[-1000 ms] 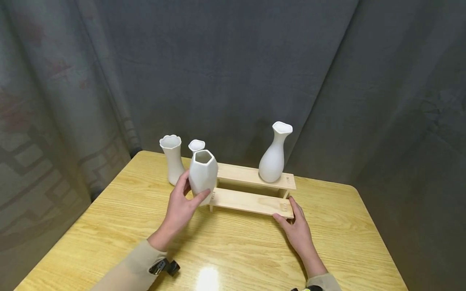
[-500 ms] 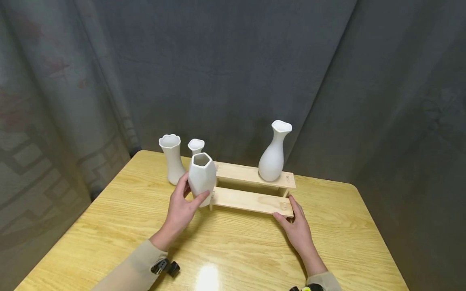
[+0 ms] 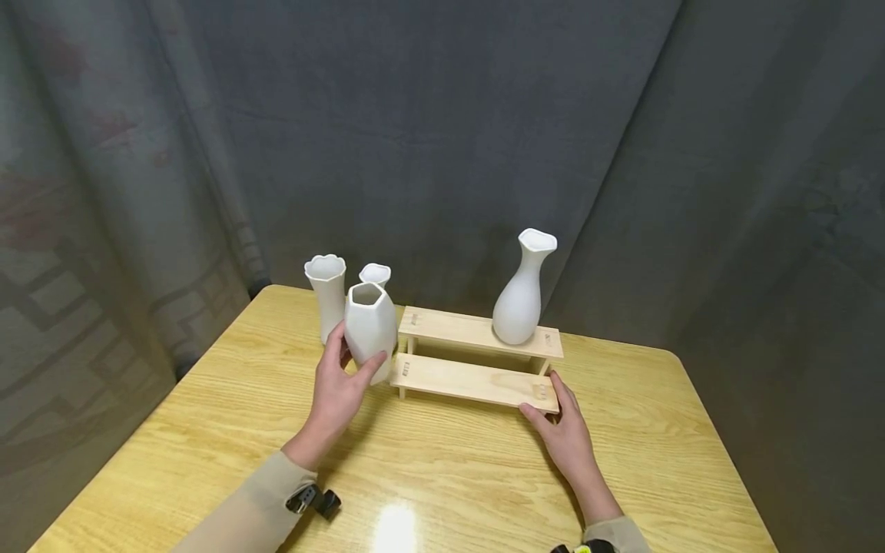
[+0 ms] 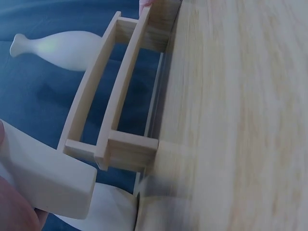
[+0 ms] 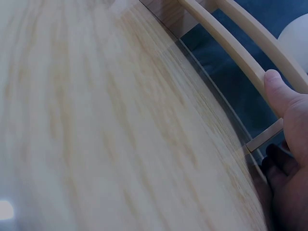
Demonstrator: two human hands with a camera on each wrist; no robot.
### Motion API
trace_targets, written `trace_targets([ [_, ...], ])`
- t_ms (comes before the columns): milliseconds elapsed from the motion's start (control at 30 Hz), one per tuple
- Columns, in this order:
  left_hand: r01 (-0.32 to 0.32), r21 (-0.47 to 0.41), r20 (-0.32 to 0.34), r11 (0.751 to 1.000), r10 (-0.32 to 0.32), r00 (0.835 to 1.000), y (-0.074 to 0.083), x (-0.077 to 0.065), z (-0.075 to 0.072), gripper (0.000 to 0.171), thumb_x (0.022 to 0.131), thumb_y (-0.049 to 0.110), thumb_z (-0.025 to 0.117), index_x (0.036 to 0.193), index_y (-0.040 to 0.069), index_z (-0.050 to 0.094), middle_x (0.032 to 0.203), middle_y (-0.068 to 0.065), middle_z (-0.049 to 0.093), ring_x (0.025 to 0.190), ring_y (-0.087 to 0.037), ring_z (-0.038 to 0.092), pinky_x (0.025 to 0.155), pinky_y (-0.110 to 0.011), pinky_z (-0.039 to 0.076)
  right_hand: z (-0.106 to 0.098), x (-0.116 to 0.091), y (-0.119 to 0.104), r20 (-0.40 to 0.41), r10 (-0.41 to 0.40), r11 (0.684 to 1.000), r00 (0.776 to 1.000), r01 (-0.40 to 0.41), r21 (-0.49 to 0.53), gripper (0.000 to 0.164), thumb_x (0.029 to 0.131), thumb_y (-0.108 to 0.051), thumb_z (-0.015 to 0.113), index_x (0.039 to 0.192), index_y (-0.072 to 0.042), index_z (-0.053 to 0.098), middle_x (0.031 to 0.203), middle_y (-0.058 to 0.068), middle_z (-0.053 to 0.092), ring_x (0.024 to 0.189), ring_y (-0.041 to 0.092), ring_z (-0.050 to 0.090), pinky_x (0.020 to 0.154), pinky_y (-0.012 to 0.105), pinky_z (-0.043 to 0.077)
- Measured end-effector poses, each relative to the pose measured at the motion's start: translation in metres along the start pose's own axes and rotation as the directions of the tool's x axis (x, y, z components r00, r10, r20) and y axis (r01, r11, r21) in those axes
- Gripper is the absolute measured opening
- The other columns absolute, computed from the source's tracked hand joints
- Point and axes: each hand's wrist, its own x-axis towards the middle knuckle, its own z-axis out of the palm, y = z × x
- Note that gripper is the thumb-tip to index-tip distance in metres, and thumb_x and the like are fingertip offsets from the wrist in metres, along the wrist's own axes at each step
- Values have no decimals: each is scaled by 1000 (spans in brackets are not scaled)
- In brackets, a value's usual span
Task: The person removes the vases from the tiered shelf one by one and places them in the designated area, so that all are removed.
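Observation:
My left hand grips a white faceted vase by its lower part, thumb in front. In the left wrist view the base of this vase is off the table, apart from the left end of the wooden two-step stand. My right hand holds the right end of the lower step, with the thumb on the board's front edge and the other fingers around the end. On the upper step, toward its right, stands a white long-necked vase.
A scalloped-rim white vase stands at the table's back left. Beside it, another white vase is mostly hidden behind the held one. Grey curtains hang behind and beside the wooden table.
The faceted vase in my left hand has moved left and slightly up, away from the stand, uncovering the left ends of both steps. My right hand has stayed on the lower step.

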Motion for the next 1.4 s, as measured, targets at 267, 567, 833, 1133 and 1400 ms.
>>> trace_targets([
  [267,53,-1,15,999,-53,998,-10,3,0,79,97,6,86,164,9,44,158,-20,51,140,-43,56,121,-60,43,0,0,1,-1,0,1000,1000,0,-12,103,102,-45,80,179,-17,17,181,16,20,161,38,34,124,52,39],
  [567,97,-15,47,995,-96,994,-24,4,0,77,98,7,85,163,7,44,157,-22,50,141,-45,54,117,-61,48,0,0,2,2,2,1000,1000,-2,-11,104,102,-46,81,178,-17,17,181,16,21,161,39,33,125,51,38],
  [833,110,-5,57,994,-110,992,-31,5,-1,76,98,8,86,162,6,44,156,-23,51,142,-44,54,117,-60,47,-1,-1,1,8,2,1000,1000,-2,-12,103,102,-48,79,179,-17,17,181,15,18,162,39,33,125,52,38],
  [1133,114,-4,70,993,-113,991,-36,3,-2,75,99,9,85,161,5,43,157,-22,51,145,-43,52,121,-60,44,0,1,-1,9,-8,1000,1000,8,-8,104,102,-46,80,179,-16,16,181,17,19,161,40,33,124,51,38],
  [1400,106,-13,73,994,-104,992,-36,3,-2,75,99,9,84,161,6,42,159,-22,49,147,-44,50,123,-60,41,-1,0,-1,8,2,1000,1000,-2,-8,103,103,-47,79,179,-18,16,181,15,20,161,39,34,124,52,39],
])
